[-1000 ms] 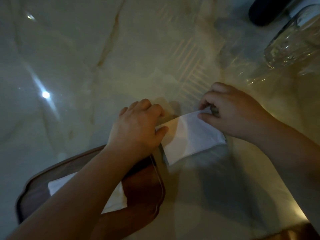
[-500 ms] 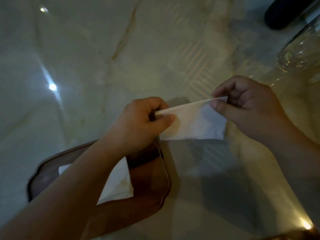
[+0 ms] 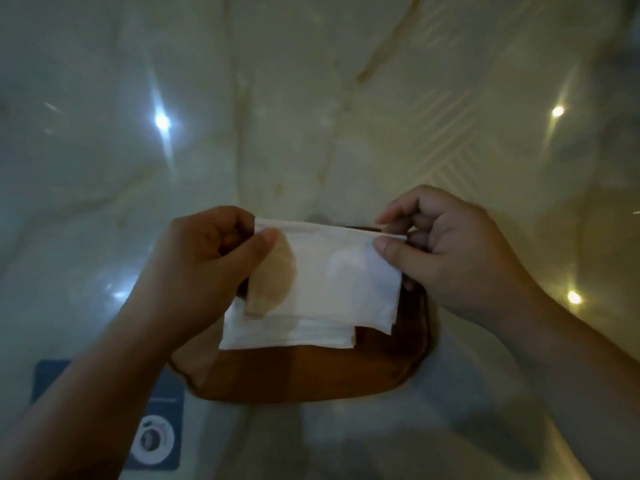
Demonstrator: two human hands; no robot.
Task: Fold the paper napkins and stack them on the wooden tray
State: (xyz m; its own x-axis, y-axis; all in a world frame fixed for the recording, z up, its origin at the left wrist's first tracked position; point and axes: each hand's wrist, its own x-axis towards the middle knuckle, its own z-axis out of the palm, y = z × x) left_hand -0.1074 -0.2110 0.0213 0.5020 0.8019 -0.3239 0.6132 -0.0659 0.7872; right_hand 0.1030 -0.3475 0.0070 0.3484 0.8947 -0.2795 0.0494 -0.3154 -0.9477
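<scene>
We observe a person's left hand (image 3: 207,271) and right hand (image 3: 450,258) holding one folded white paper napkin (image 3: 339,275) up by its two top corners. The fingers (image 3: 263,244) of the left hand are clamped on the napkin's top left corner, thumb on the near face and the other fingers curled behind it. The fingers of the right hand are clamped on the top right corner in the same manner, thumb in front, forefinger above and behind the folded edge. The top edge runs nearly level between the two grips. The sheet hangs down from the fingers, its layered lower right corner free. A brownish shadow or show-through sits just below the left thumb; we cannot tell which it is.

Below the fingers, and partly hidden by the hanging sheet, a stack of folded white paper napkins (image 3: 287,334) lies on a brown wooden tray with rounded corners (image 3: 311,379). The held napkin appears to be above this stack; whether its lower edge touches the stack we cannot tell. The tray rests on a glossy pale marble-patterned counter (image 3: 242,116), which carries bright light reflections beyond the fingers and to either side.

Nearer than the left hand, beside the left forearm, a blue rectangular card with a white round emblem (image 3: 156,441) lies flat on the counter; its print is too blurred to read.
</scene>
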